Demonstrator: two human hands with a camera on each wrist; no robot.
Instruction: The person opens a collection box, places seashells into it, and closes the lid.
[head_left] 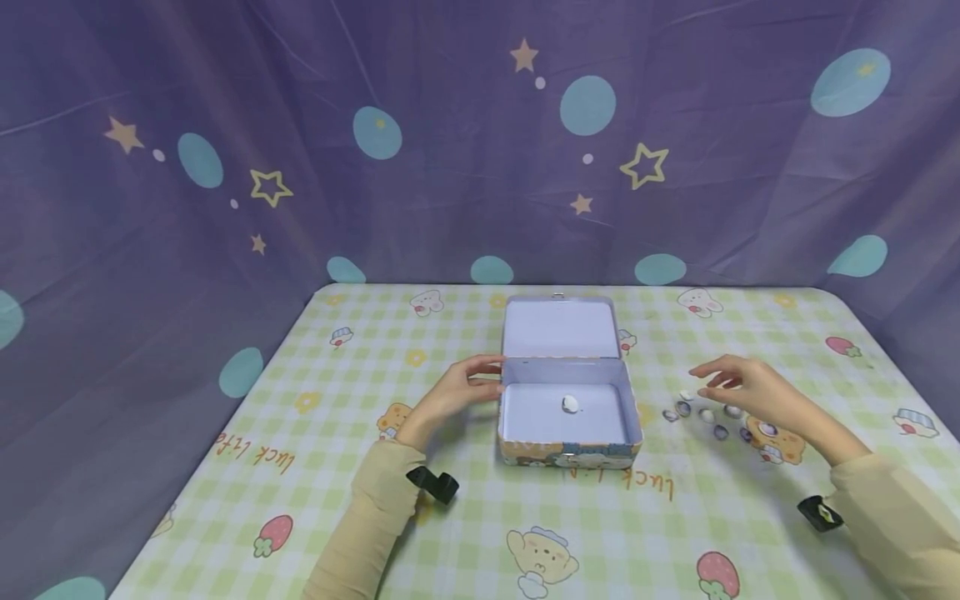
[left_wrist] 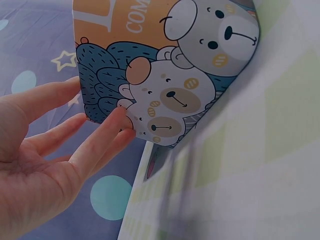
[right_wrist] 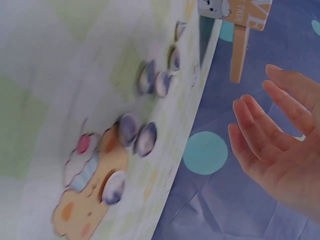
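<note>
A tin box (head_left: pixel 600 457) with its hinged lid (head_left: pixel 560 327) raised stands mid-table, and one small white shell (head_left: pixel 570 404) lies inside. At its left side, my left hand (head_left: pixel 453 390) rests its fingertips against the wall. The left wrist view shows these fingers (left_wrist: pixel 100 137) nearly straight along the bear-printed side (left_wrist: pixel 170 95). To the right of the tin, my right hand (head_left: pixel 752 390) hovers over several small purple-and-white shells (head_left: pixel 707 415). Its fingers (right_wrist: pixel 257 130) are loosely bent, with nothing seen between them. Those shells lie scattered in the right wrist view, some cupped upward.
A green-and-white checked cloth (head_left: pixel 450 533) with cartoon prints covers the table. Behind it and at the sides hangs a purple curtain (head_left: pixel 465 192) with stars and teal ovals. Black straps (head_left: pixel 820 513) sit on both sleeves.
</note>
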